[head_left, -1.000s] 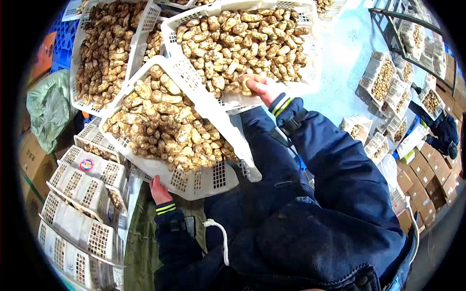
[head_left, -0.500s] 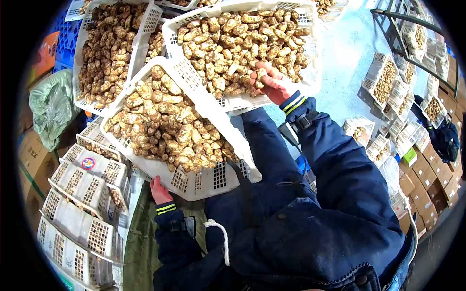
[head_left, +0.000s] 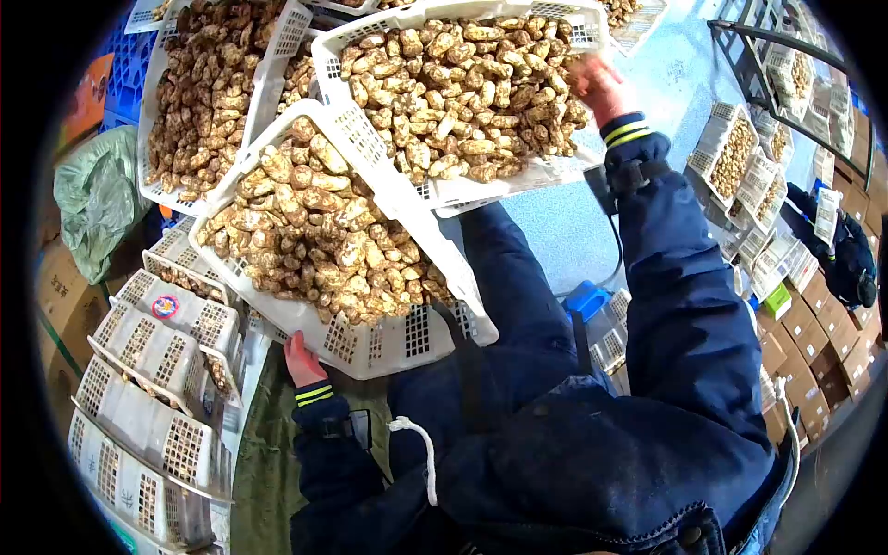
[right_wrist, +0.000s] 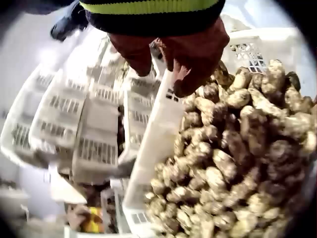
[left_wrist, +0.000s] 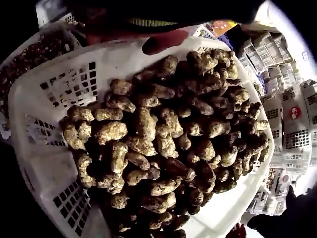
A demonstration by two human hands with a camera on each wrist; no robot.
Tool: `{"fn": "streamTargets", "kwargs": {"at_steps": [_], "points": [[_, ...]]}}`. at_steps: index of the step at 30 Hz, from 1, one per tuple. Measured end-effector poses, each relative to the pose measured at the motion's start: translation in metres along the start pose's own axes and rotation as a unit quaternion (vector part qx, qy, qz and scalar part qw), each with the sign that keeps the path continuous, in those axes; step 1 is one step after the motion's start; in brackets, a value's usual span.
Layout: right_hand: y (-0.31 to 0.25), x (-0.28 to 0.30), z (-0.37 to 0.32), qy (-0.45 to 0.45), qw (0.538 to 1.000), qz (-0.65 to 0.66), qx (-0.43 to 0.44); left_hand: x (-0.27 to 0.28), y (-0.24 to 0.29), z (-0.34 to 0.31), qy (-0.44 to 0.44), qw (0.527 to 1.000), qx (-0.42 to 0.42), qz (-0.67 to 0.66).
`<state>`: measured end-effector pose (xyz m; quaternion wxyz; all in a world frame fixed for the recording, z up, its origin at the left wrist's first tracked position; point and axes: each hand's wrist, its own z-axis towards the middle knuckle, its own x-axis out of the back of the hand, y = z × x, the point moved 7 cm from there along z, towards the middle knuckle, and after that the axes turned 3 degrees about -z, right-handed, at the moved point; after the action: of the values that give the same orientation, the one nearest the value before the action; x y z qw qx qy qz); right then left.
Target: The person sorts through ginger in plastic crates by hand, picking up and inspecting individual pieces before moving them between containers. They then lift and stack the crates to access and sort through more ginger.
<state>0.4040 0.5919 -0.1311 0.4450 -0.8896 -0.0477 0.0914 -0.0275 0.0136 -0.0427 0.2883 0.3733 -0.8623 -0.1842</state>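
Note:
Heaped in the near white plastic crate (head_left: 370,363) are mottled brown-and-cream, peanut-shaped pieces (head_left: 314,231) of produce. My left hand (head_left: 303,361) holds this crate at its near left edge; in the left wrist view a finger (left_wrist: 166,41) lies over the rim. More such pieces (head_left: 453,92) fill the far crate (head_left: 518,180). Above its right edge is my right hand (head_left: 601,88), blurred in the head view. Its fingers (right_wrist: 187,79) hang down near the rim in the right wrist view, parted, with no piece showing between them.
Another full crate (head_left: 166,176) stands at the back left. Stacked white crates (head_left: 139,356) rise at the left below a green plastic bag (head_left: 97,199). Across the blue floor are more filled crates (head_left: 726,157), cardboard boxes (head_left: 814,370) and another person (head_left: 846,259).
My right hand has moved right from the far crate's front to its right edge; the piece it pinched half a second ago no longer shows. My left hand stays on the near crate.

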Motion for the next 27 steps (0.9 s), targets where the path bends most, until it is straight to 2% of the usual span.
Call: {"fn": "streamTargets", "kwargs": {"at_steps": [1, 2, 3, 4, 5, 7, 8, 9, 11, 12, 13, 15, 16, 17, 19, 20, 21, 23, 24, 25, 27], "points": [[0.015, -0.011, -0.012, -0.022, 0.993, -0.112, 0.0, -0.005, 0.002, -0.005, 0.03, 0.997, 0.051, -0.048], [0.024, -0.03, -0.029, -0.07, 0.968, -0.24, -0.011, -0.01, 0.002, -0.008, 0.061, 0.988, 0.101, -0.097], [0.036, -0.05, -0.044, -0.117, 0.924, -0.362, -0.022, -0.01, 0.002, -0.008, 0.063, 0.988, 0.1, -0.097], [0.04, -0.069, -0.054, -0.136, 0.838, -0.524, 0.062, -0.009, 0.003, -0.008, 0.058, 0.989, 0.092, -0.097], [0.048, -0.087, -0.064, -0.149, 0.718, -0.665, 0.144, -0.008, 0.003, -0.008, 0.053, 0.99, 0.083, -0.096], [0.08, -0.101, -0.072, -0.161, 0.577, -0.794, 0.108, -0.005, 0.001, -0.006, 0.063, 0.989, 0.076, -0.114], [0.085, -0.104, -0.068, -0.169, 0.548, -0.818, 0.044, -0.001, -0.001, -0.005, 0.062, 0.99, 0.083, -0.098], [0.086, -0.104, -0.064, -0.166, 0.552, -0.815, 0.058, 0.001, -0.003, -0.004, 0.06, 0.99, 0.09, -0.085], [0.079, -0.089, -0.049, -0.119, 0.695, -0.693, 0.151, 0.002, -0.004, -0.003, 0.057, 0.994, 0.069, -0.06], [0.072, -0.071, -0.035, -0.052, 0.81, -0.567, 0.143, 0.001, -0.003, -0.003, 0.055, 0.995, 0.062, -0.064], [0.067, -0.053, -0.025, 0.013, 0.9, -0.409, 0.153, 0.0, -0.002, -0.004, 0.056, 0.995, 0.054, -0.069], [0.049, -0.054, -0.027, -0.027, 0.982, -0.152, 0.111, 0.002, -0.004, -0.003, 0.052, 0.993, 0.07, -0.083], [0.042, -0.05, -0.034, -0.015, 0.943, -0.328, 0.057, 0.0, -0.006, -0.002, 0.046, 0.99, 0.086, -0.098], [0.033, -0.055, -0.036, -0.052, 0.836, -0.542, 0.071, -0.004, -0.004, -0.003, 0.043, 0.99, 0.086, -0.1], [0.036, -0.075, -0.052, -0.138, 0.631, -0.742, 0.178, -0.005, 0.0, -0.006, 0.043, 0.99, 0.091, -0.1], [0.039, -0.083, -0.061, -0.117, 0.571, -0.787, 0.204, -0.014, 0.011, -0.014, 0.064, 0.989, 0.08, -0.105], [0.037, -0.098, -0.072, -0.147, 0.474, -0.858, 0.13, -0.016, 0.009, -0.015, 0.064, 0.989, 0.08, -0.105], [0.068, -0.084, -0.061, -0.084, 0.465, -0.855, 0.213, -0.017, 0.011, -0.016, 0.071, 0.988, 0.073, -0.117], [0.071, -0.074, -0.048, -0.04, 0.549, -0.823, 0.142, -0.01, 0.007, -0.01, 0.056, 0.99, 0.088, -0.094], [0.069, -0.076, -0.058, -0.076, 0.496, -0.832, 0.239, -0.003, 0.001, -0.005, 0.058, 0.99, 0.085, -0.096], [0.045, -0.077, -0.072, -0.054, 0.638, -0.721, 0.267, -0.007, 0.005, -0.01, 0.055, 0.989, 0.085, -0.108]]}}
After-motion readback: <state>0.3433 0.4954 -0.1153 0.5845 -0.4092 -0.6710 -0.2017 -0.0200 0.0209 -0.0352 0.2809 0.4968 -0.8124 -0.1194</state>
